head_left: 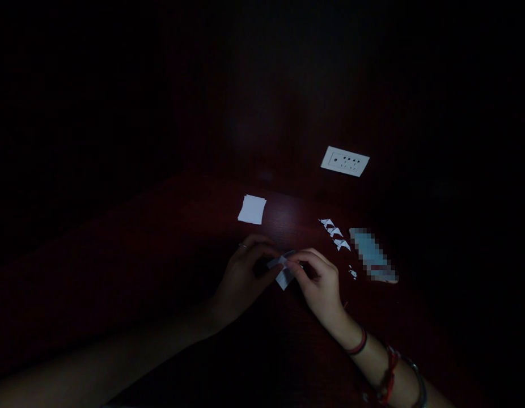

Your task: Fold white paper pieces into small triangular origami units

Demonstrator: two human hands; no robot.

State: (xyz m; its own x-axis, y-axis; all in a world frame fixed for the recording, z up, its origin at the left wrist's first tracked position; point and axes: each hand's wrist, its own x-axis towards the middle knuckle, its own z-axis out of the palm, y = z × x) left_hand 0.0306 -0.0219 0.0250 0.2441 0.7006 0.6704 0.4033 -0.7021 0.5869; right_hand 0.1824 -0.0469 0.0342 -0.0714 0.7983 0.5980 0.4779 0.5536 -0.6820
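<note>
The scene is very dark. My left hand (pixel 245 275) and my right hand (pixel 316 283) meet over a dark red table (pixel 181 249). Both pinch a small white folded piece of paper (pixel 283 273) between fingertips and thumbs. A ring shows on a finger of my left hand. Bracelets circle my right wrist. A small stack of white square paper sheets (pixel 252 209) lies just beyond my hands.
Several small folded white paper pieces (pixel 334 232) lie in a row right of my hands, with one more scrap (pixel 352 273) nearer. A blurred-out flat object (pixel 373 255) lies beside them. A white socket plate (pixel 344 161) sits on the dark wall behind.
</note>
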